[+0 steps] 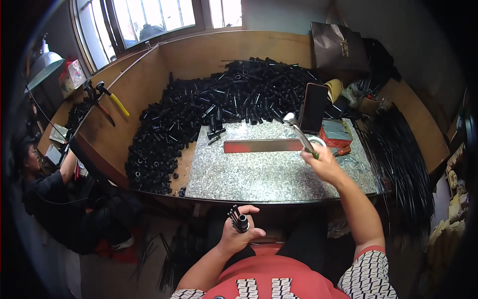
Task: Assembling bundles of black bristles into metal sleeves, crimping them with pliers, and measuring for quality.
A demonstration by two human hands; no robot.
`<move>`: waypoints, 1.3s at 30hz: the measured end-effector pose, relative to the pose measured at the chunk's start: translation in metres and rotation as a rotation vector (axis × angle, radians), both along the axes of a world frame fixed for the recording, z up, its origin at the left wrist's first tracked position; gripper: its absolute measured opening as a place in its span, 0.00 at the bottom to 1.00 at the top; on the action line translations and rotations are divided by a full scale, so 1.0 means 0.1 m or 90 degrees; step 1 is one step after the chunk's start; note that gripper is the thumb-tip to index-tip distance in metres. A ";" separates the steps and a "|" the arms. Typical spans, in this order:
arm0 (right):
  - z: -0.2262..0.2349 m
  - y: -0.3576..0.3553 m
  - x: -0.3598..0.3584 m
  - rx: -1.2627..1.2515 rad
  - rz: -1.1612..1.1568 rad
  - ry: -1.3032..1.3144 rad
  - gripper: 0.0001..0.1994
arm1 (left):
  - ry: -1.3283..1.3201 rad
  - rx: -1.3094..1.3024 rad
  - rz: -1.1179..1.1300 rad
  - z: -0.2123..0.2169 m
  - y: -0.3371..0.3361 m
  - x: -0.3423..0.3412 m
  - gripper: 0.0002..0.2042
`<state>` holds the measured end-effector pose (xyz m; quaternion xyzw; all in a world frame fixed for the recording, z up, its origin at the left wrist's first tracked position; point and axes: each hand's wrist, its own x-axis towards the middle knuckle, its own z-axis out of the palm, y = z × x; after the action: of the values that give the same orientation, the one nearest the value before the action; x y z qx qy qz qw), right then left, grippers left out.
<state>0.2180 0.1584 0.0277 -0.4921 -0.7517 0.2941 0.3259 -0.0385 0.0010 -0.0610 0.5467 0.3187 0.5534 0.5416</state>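
Below the front edge of the bench, my left hand [237,240] is closed round a few black tubular parts [241,223]; its thumb and index finger stand partly away from them. Over the right half of a speckled grey slab [239,177], my right hand [326,164] grips a shiny metal tool that looks like pincers [299,133], with green on its handle. The tool's rounded head points away from me, up and to the left. On the slab beside it lies a flat bar [264,145], grey and reddish.
A large heap of black tubular parts [239,92] fills the bench's back and left. A phone [313,107] stands upright near a red box [335,134]. Long black strips [398,154] hang over the right edge. Wooden panels [117,134] border the bench; another person [50,199] sits at left.
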 end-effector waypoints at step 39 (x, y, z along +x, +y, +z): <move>-0.46 -1.11 -0.90 0.067 0.332 0.210 0.10 | -0.001 -0.017 0.011 0.07 0.06 -0.03 0.38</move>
<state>0.1284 0.0474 -0.0187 -0.2106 -0.8037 0.4045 0.3822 -0.0420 0.0067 -0.0545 0.5361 0.3302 0.5540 0.5446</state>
